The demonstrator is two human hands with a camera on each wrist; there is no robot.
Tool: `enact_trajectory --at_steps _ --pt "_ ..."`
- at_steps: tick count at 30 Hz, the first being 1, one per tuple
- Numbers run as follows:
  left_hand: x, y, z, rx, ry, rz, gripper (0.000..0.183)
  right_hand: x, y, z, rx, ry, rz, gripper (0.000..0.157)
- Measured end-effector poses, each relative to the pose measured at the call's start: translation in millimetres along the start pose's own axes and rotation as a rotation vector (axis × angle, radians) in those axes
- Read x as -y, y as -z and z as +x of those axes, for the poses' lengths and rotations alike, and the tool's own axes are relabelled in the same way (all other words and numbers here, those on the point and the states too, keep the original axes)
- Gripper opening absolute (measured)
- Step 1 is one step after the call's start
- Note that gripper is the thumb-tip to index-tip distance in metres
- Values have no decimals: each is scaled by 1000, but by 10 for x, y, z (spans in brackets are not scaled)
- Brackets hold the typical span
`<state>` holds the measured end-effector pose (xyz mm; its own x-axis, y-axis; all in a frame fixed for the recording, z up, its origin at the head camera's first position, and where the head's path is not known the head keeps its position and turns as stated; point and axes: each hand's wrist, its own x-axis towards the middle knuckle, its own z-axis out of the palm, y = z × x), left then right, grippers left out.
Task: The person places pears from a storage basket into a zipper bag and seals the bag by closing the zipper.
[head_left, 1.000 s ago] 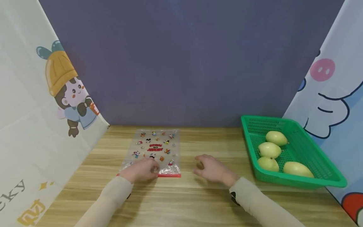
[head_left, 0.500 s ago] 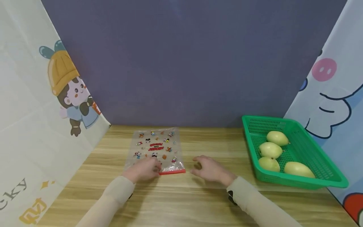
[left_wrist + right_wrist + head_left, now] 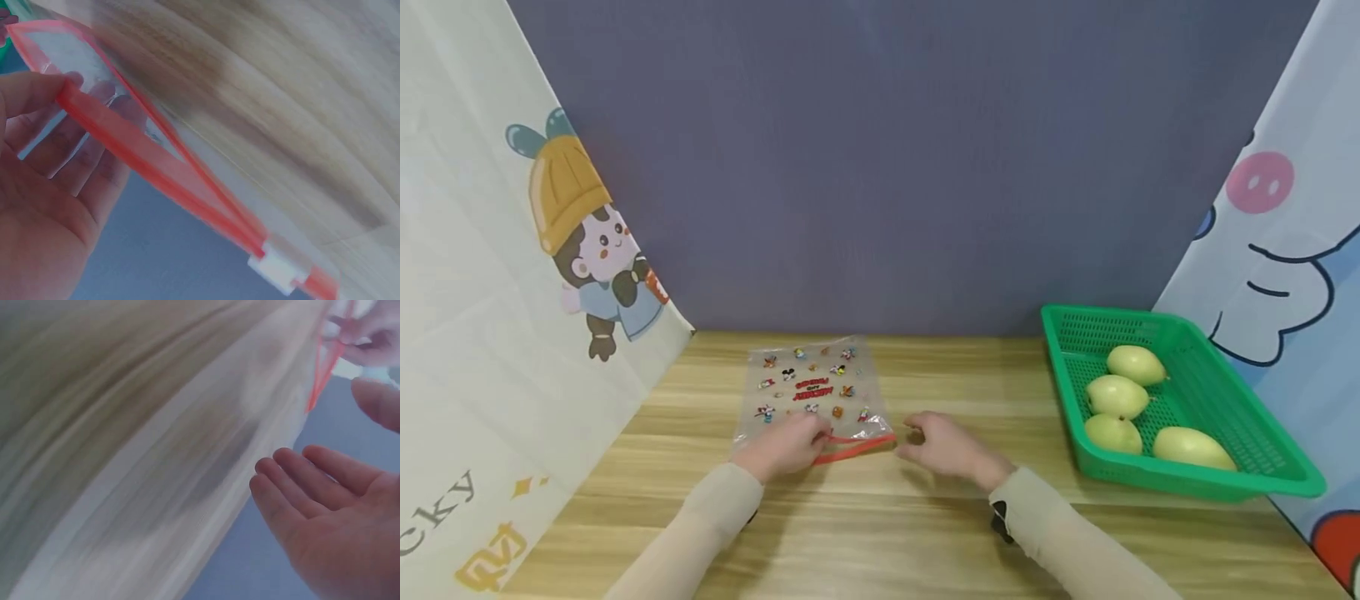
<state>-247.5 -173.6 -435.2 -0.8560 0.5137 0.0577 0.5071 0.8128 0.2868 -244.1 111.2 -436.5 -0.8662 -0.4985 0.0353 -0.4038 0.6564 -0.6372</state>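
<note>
A clear zip bag (image 3: 801,375) printed with small cartoon figures lies on the wooden table, its red zip edge (image 3: 861,448) toward me. My left hand (image 3: 786,446) pinches one lip of that edge between thumb and fingers, the other fingers behind the clear film. In the left wrist view the two red strips (image 3: 156,178) stand apart, meeting at a white slider (image 3: 275,272). Just off the bag's right corner hovers my right hand (image 3: 947,450), holding nothing. In the right wrist view its fingers (image 3: 300,500) are extended and the thumb is apart.
At the right stands a green plastic basket (image 3: 1210,392) with several pale yellow-green fruits (image 3: 1116,397) in it. A dark grey panel (image 3: 880,167) rises behind the table (image 3: 850,542). Printed white sheets (image 3: 475,333) flank both sides.
My left hand has lifted the near edge of the bag, and its red mouth has parted. The bag has turned slightly. My right hand has drifted a little left toward its corner.
</note>
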Motion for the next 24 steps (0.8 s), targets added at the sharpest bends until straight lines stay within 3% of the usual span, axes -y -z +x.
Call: enact_trajectory --at_steps 5,13,19,24 --pt "-6 10 34 -53 13 27 7 41 19 73 -71 -30 112 51" --pt "-69 79 98 -131 8 -54 8 112 -2 142 -95 -123 180 42" --pt "-120 91 130 -129 -1 -85 7 124 -84 176 -66 -134 425 29" --pt "-166 103 173 -107 21 -154 8 151 -157 235 -120 -177 566 23"
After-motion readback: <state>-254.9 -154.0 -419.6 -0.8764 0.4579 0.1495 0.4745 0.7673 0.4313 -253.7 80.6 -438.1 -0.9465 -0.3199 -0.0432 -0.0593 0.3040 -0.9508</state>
